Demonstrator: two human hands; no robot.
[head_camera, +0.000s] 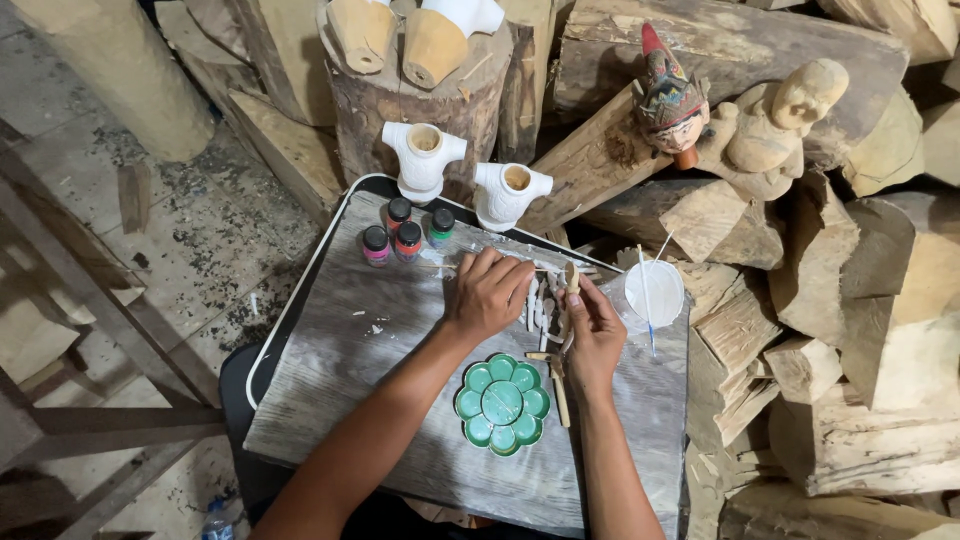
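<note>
Counter (400, 350): weathered grey wood grain with white paint smears. Palette (502, 403): green, flower-shaped pattern of round wells. Paint bottles (405, 235): black caps — pink, red and green contents visible. Carved torsos (424, 158): white primer, bare tan neck sockets. Cup (654, 292): white. Puppet head (668, 98): red crest, dark multicoloured ornament — face partly hidden. Unpainted figure (775, 125): pale raw wood.

Both arms reach forward, left hand (487, 293) palm-down, right hand (592, 335) curled.
</note>
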